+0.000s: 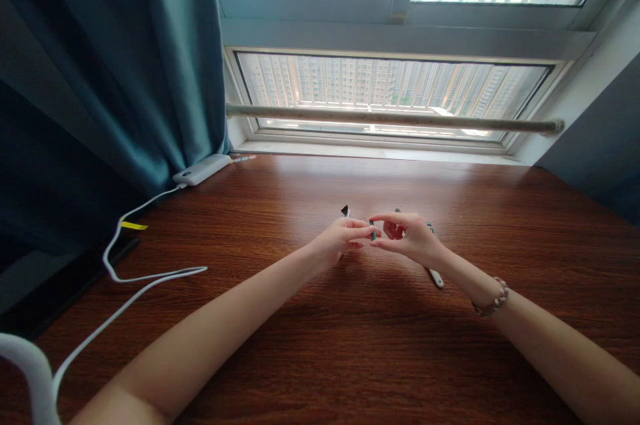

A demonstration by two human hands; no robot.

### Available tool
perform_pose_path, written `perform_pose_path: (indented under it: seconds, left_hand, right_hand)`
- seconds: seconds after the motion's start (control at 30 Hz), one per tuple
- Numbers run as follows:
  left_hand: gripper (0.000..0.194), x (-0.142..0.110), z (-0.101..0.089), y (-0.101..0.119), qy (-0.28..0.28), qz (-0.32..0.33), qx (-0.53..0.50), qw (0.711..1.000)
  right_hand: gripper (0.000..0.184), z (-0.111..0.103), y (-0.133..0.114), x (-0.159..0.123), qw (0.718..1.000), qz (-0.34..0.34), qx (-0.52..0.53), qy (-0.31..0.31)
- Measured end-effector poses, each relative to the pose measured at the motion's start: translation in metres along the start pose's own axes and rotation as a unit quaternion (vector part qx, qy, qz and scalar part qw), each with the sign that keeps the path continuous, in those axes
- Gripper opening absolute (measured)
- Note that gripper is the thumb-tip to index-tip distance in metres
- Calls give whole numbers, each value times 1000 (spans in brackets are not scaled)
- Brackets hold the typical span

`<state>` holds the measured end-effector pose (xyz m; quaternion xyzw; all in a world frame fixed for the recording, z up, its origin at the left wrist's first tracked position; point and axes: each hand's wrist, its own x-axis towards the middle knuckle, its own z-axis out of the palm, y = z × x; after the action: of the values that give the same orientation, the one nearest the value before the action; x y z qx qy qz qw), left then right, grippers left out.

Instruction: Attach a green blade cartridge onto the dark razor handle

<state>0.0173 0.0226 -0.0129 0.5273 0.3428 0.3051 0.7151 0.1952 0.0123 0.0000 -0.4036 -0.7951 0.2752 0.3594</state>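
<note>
My left hand (346, 236) is closed in a pinch at one side of a small, thin teal-and-dark piece (373, 232). From the other side, my right hand (407, 235) spans the same piece, thumb at its lower end and forefinger at its upper end. The piece is too small to name surely. Just behind my left hand a small black head on a light stem (345, 210) sticks up; the hand hides the rest. A slim white-ended handle (437, 277) lies on the table under my right hand, mostly covered, with dark and teal bits showing beside the hand.
The brown wooden table (300, 352) reaches back to the window. A white power strip (203, 170) lies at the back left by the blue curtain (190, 65), its white cable (113, 258) looping along the left side. A yellow strip (135, 226) is near the cable.
</note>
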Motion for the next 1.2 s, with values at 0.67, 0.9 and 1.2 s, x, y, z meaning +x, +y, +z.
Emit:
perform_pose_path:
  seconds: [0.67, 0.9, 1.2]
  left_hand:
    - [23, 16, -20, -13, 248, 97, 218, 939]
    - [16, 22, -55, -14, 458, 163, 401, 777]
    - [25, 17, -70, -13, 424, 18, 621, 659]
  right_hand:
    - [42, 3, 5, 1, 988, 79, 83, 102]
    - [41, 3, 6, 2, 978, 105, 153, 94]
    - [40, 5, 3, -1, 978, 104, 160, 83]
